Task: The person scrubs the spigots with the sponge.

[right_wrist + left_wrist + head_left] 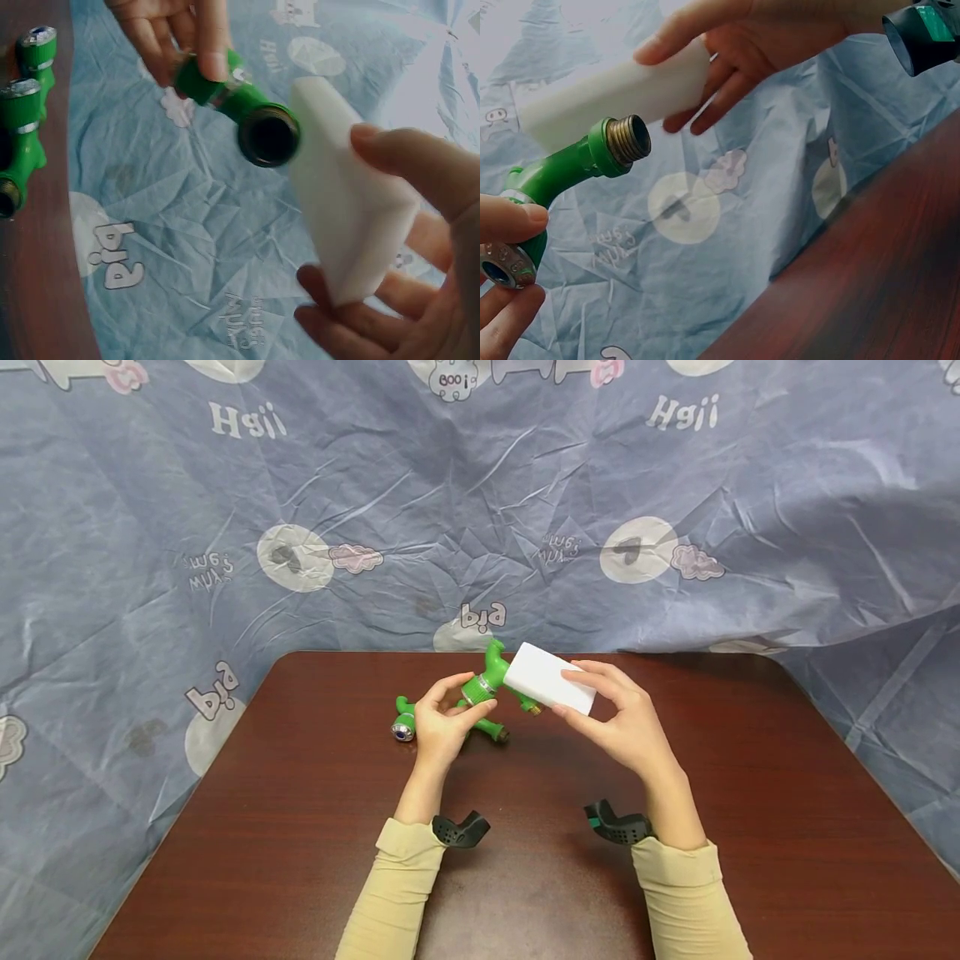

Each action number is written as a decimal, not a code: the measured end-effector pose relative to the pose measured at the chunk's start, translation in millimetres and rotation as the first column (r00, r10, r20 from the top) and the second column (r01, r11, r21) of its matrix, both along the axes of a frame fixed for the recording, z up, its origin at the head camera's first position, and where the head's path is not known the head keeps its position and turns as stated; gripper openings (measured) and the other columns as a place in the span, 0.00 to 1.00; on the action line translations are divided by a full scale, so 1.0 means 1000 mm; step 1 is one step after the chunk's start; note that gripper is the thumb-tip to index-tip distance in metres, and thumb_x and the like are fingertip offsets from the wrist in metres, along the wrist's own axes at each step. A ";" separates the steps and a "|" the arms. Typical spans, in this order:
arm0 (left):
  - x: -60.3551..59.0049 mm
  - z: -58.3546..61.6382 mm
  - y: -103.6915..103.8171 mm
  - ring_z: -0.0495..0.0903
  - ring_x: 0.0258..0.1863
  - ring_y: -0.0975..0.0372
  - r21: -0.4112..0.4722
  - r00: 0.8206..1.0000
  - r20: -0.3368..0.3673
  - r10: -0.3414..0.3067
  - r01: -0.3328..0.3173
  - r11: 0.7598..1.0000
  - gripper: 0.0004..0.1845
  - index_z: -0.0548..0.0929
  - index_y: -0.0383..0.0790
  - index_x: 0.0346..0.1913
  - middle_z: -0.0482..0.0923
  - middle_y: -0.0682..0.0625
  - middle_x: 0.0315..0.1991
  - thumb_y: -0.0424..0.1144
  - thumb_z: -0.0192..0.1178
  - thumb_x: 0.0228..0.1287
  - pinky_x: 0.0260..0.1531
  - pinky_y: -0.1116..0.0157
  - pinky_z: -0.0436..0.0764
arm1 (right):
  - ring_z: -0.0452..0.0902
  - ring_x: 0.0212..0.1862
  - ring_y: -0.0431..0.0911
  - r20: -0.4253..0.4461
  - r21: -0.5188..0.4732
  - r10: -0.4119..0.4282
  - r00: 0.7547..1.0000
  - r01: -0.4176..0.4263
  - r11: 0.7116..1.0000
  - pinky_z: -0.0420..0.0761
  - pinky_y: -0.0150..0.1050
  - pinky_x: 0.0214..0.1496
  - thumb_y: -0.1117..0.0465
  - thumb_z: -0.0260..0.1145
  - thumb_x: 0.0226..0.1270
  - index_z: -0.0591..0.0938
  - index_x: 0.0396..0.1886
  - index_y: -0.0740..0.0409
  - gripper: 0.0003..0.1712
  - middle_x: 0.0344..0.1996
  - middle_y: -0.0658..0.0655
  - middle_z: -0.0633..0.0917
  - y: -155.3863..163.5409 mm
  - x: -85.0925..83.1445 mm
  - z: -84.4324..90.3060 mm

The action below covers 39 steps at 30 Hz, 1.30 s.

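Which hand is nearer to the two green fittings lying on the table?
Left. The left hand, holding a green fitting, is right beside the two green fittings on the table. The right hand, holding the white block, is farther right.

A dark brown table fills the lower middle of my view. Two more green pipe fittings lie near its far edge, left of centre. Behind it hangs a crumpled blue cartoon-printed cloth.
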<state>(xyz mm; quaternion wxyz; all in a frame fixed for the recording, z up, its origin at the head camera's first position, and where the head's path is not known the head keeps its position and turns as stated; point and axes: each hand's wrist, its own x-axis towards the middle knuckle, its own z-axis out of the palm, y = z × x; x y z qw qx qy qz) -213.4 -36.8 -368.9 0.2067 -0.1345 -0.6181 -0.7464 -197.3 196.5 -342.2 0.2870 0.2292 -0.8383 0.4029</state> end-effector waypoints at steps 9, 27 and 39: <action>0.000 0.000 0.002 0.81 0.32 0.57 0.012 0.998 -0.056 0.012 -0.011 1.000 0.24 0.79 0.20 0.46 0.79 0.29 0.39 0.18 0.70 0.40 0.33 0.67 0.81 | 0.75 0.54 0.47 -0.002 -0.007 -0.031 1.000 0.031 1.000 0.69 0.29 0.52 0.62 0.78 0.45 0.84 0.48 0.55 0.25 0.51 0.54 0.80 -0.004 -0.003 -0.003; 0.001 -0.002 0.004 0.80 0.39 0.61 -0.053 0.992 -0.122 0.019 -0.026 0.998 0.23 0.80 0.21 0.45 0.79 0.31 0.43 0.19 0.71 0.41 0.41 0.61 0.79 | 0.74 0.55 0.51 -0.065 0.092 -0.056 0.996 0.062 0.994 0.73 0.47 0.49 0.60 0.78 0.46 0.83 0.49 0.57 0.27 0.54 0.58 0.78 -0.013 -0.005 -0.007; 0.004 -0.002 0.007 0.79 0.37 0.51 -0.115 0.987 -0.160 0.004 -0.022 0.993 0.23 0.79 0.21 0.45 0.76 0.32 0.42 0.17 0.70 0.40 0.33 0.67 0.79 | 0.75 0.52 0.51 -0.045 0.119 0.003 0.999 0.002 0.993 0.76 0.47 0.46 0.56 0.76 0.48 0.84 0.48 0.57 0.25 0.52 0.58 0.78 -0.028 -0.002 -0.009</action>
